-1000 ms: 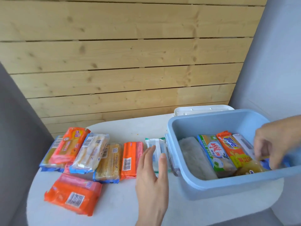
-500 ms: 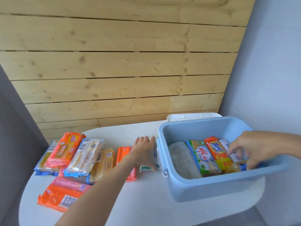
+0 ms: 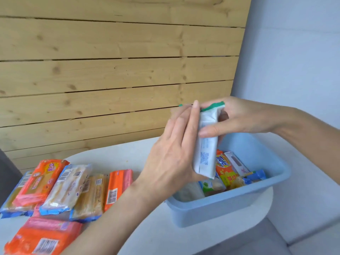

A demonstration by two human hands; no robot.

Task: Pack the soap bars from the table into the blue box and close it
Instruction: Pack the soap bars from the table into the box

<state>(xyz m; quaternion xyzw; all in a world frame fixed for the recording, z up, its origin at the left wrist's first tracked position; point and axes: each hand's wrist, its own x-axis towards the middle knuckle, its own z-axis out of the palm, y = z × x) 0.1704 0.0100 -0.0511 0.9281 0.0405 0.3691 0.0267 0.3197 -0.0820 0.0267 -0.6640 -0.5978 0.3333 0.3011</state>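
A white soap bar with a green end (image 3: 207, 144) stands upright in the air over the blue box (image 3: 230, 203). My left hand (image 3: 173, 153) grips it from the left side and my right hand (image 3: 237, 116) pinches its upper part from the right. Inside the box lie several wrapped bars, among them an orange Tide bar (image 3: 225, 168) and a white one (image 3: 237, 163). On the white table (image 3: 150, 234) to the left lie several more bars: orange ones (image 3: 118, 186) (image 3: 42, 236) (image 3: 39, 183) and pale yellow ones (image 3: 68, 188) (image 3: 91, 196).
A wooden plank wall (image 3: 110, 70) rises behind the table. A pale wall (image 3: 294, 61) stands to the right, close to the box. A grey chair edge (image 3: 9, 173) shows at the far left. The box lid is hidden behind my hands.
My left hand picked the white bar up from the table beside the box and lifted it over the box. My right hand left the box interior and took hold of the bar too.
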